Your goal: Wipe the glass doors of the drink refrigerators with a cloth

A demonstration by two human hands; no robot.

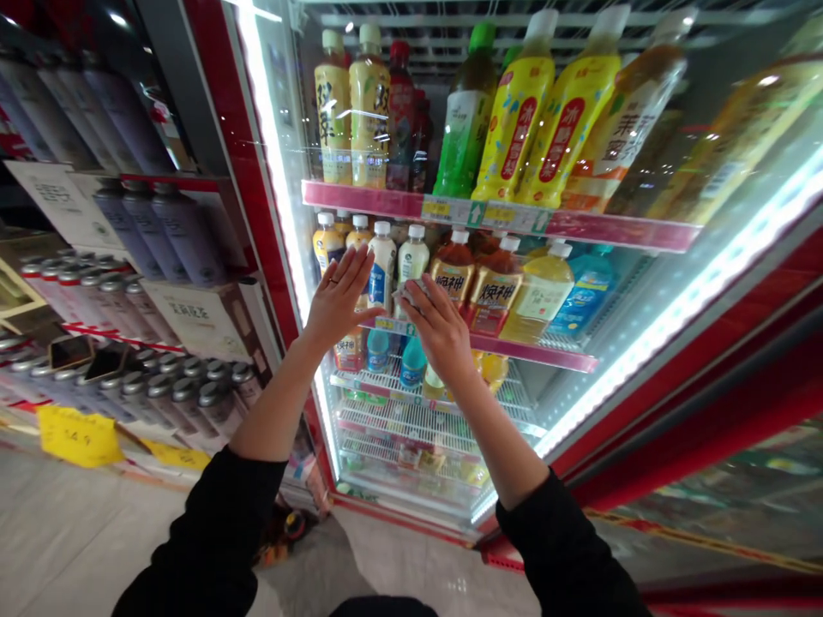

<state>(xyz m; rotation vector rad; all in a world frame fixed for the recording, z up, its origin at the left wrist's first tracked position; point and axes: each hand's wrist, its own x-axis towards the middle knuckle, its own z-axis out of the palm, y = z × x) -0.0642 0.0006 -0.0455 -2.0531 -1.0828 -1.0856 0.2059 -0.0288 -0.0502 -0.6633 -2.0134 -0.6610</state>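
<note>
My left hand [342,291] is open, its fingers stretched out and a ring on one of them. It is raised in front of the middle shelf, before a white bottle with a blue label [381,272]. To its right, my right hand [443,330] has its fingers bent over a small, crumpled, white tissue-like piece [406,298], mostly hidden under them. Beside the right hand stand dark-labelled tea bottles [495,287]. Reflections suggest a glass door in front of the bottles; whether either hand touches it, I cannot tell.
The lit cooler holds tall bottles [514,128] on its upper shelf [360,199] and wire racks [437,433] lower down. At left, a display carries several grey-purple bottles [186,231] and a yellow price sign [81,435]. A red frame [700,386] runs along the right.
</note>
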